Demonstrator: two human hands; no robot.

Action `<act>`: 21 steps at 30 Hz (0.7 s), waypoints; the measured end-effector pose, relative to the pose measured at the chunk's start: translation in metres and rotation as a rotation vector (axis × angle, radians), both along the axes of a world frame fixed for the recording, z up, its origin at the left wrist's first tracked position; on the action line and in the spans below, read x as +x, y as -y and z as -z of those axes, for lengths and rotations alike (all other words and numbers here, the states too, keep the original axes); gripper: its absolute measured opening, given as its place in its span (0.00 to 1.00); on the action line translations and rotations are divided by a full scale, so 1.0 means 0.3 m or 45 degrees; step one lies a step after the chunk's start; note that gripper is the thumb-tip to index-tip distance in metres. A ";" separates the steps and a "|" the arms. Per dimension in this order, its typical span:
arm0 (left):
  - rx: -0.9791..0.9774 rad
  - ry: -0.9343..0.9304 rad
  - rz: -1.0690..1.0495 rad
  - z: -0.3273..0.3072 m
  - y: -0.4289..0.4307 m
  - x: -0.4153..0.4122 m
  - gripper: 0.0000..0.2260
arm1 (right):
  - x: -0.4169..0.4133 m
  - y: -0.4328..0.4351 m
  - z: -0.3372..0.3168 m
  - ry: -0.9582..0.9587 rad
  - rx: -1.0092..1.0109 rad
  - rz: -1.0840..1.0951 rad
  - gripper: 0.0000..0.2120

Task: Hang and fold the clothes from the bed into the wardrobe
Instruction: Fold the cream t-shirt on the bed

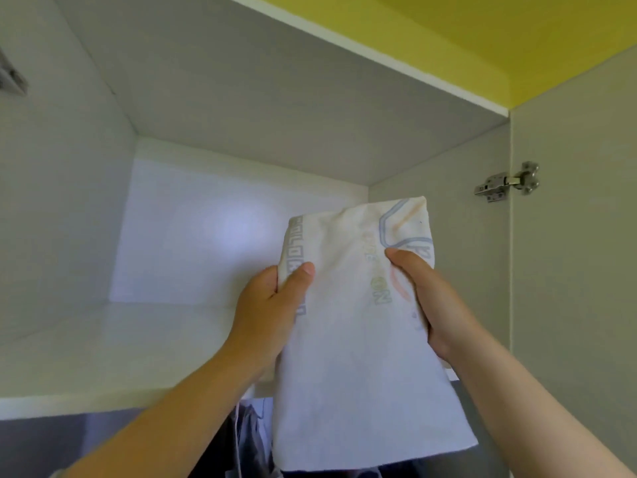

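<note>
At the far upper left of the frame a grey metal fitting (12, 75) shows on the wardrobe's left wall, too blurred to identify. Below it, the white shelf (103, 346) runs across the left and centre of the frame, its front edge a pale band in the lower left; the back panel behind it glows with a soft light patch.

Just left of centre, the left hand (267, 312) grips the left edge of a folded white garment (348, 339), thumb laid over the front and fingers tucked behind. The garment sits in the centre-right of the frame, held up in front of the shelf opening, its top end reaching into the compartment and its lower end hanging past the shelf's front edge. Faded grey, yellow and orange lettering marks its upper part.

The right hand (424, 298) clasps the garment's right edge, thumb pressed on the print. Below the shelf, dark hanging clothes (248, 439) peek out at the bottom centre.

At the right, a metal hinge (506, 182) joins the wardrobe wall to the open door (572, 236), under a yellow ceiling (482, 36).
</note>
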State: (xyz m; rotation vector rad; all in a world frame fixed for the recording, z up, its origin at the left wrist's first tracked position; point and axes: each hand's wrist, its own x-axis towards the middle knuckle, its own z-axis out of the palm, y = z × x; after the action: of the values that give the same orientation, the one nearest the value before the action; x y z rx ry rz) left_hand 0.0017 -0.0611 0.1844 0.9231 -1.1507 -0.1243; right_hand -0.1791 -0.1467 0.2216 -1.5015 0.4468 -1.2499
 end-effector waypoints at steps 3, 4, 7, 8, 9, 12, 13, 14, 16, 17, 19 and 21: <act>-0.018 0.014 -0.044 -0.060 0.081 0.028 0.13 | 0.048 0.110 -0.065 -0.002 -0.036 0.008 0.18; -0.023 0.022 -0.067 -0.081 0.110 0.041 0.12 | 0.065 0.150 -0.087 -0.010 -0.048 0.005 0.18; -0.001 0.048 -0.166 -0.148 0.191 0.078 0.13 | 0.116 0.272 -0.152 -0.031 -0.101 -0.026 0.19; 0.004 0.050 -0.210 -0.165 0.219 0.091 0.13 | 0.131 0.315 -0.173 -0.042 -0.123 -0.038 0.19; 0.006 0.048 -0.256 -0.181 0.247 0.100 0.14 | 0.148 0.355 -0.191 -0.059 -0.149 -0.048 0.19; 0.038 0.051 -0.364 -0.226 0.335 0.134 0.16 | 0.198 0.476 -0.233 -0.086 -0.216 -0.058 0.18; 0.058 0.043 -0.389 -0.240 0.365 0.146 0.17 | 0.214 0.516 -0.247 -0.099 -0.225 -0.067 0.18; 0.076 0.033 -0.413 -0.252 0.394 0.158 0.18 | 0.231 0.554 -0.257 -0.119 -0.223 -0.094 0.19; 0.105 0.018 -0.452 -0.268 0.452 0.181 0.20 | 0.263 0.619 -0.269 -0.163 -0.187 -0.177 0.20; 0.119 0.016 -0.465 -0.276 0.480 0.195 0.21 | 0.278 0.649 -0.273 -0.178 -0.164 -0.212 0.21; 0.144 0.017 -0.466 -0.294 0.531 0.229 0.21 | 0.309 0.712 -0.283 -0.194 -0.140 -0.253 0.21; 0.182 0.027 -0.473 -0.313 0.577 0.268 0.19 | 0.347 0.770 -0.296 -0.224 -0.127 -0.248 0.21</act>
State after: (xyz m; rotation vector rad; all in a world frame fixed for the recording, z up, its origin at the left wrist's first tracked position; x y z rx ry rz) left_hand 0.0822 -0.2343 0.2784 1.2527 -0.9802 0.1069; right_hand -0.0750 -0.3778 0.3105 -1.7050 0.3468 -1.0052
